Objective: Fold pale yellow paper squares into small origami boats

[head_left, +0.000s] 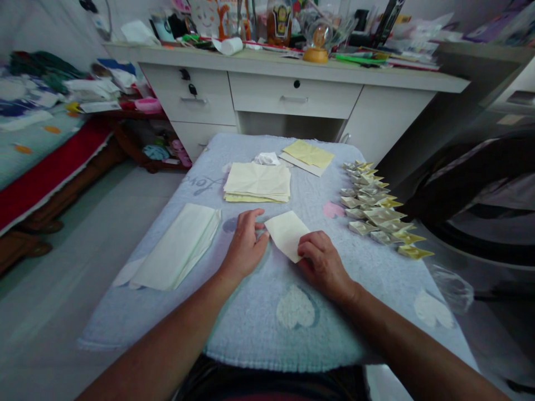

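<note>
A small cream piece of paper (286, 236), which looks folded, lies at a slant over the cloth in front of me. My right hand (324, 262) has its fingers curled and pinches the paper's lower right edge. At the paper's left corner is my left hand (247, 245), its thumb and fingers apart; whether a fingertip touches the corner I cannot tell. Beyond the hands sits a stack of cream and yellow paper sheets (258, 179). To the left lies a pile of pale folded paper (179, 245). Several folded paper boats (376, 206) stand in rows on the right.
A blue cloth (251, 323) with heart prints covers the table. Yellow paper (308, 153) and a crumpled white tissue (267, 159) lie at its far side. Behind stands a white desk (292, 103) crowded with objects. A clear plastic bag (453, 287) hangs at the right edge.
</note>
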`<state>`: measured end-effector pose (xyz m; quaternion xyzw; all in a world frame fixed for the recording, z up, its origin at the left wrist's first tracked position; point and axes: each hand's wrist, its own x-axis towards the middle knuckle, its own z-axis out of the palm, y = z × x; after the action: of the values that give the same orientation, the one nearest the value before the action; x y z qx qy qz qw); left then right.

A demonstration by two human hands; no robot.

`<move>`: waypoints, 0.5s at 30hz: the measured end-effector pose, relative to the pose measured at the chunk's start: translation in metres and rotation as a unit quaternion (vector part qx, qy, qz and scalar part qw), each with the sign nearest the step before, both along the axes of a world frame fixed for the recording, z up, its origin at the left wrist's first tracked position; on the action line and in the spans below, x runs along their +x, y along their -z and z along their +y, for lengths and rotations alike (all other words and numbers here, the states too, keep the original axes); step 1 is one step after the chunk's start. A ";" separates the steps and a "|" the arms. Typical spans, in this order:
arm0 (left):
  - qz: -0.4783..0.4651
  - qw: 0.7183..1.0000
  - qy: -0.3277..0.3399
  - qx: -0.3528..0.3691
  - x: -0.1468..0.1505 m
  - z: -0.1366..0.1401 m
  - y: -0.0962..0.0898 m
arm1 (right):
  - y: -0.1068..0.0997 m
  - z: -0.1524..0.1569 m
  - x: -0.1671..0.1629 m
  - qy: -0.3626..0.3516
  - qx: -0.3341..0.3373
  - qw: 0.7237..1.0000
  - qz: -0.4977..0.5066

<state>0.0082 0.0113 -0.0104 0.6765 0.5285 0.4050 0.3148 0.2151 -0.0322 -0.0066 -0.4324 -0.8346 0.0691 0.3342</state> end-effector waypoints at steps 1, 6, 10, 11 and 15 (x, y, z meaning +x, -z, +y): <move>-0.026 0.999 -0.004 -0.024 0.000 0.000 0.000 | -0.001 -0.001 0.000 -0.001 0.021 1.000 -0.013; -0.190 0.973 0.016 -0.133 0.005 -0.001 -0.002 | -0.007 -0.005 0.002 -0.009 0.090 0.994 -0.059; -0.279 0.943 0.046 -0.173 0.009 -0.004 -0.010 | -0.011 -0.007 0.000 -0.016 0.109 0.991 -0.076; -0.290 0.939 0.055 -0.177 0.010 -0.004 -0.011 | -0.011 -0.008 0.000 -0.019 0.115 0.990 -0.078; -0.311 0.928 0.073 -0.193 0.011 -0.008 -0.018 | -0.011 -0.009 -0.001 -0.028 0.135 0.987 -0.083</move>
<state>0.0194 0.0038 0.0079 0.4799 0.4208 0.4611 0.6165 0.2145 -0.0412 0.0048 -0.3644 -0.8727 -0.0712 0.3171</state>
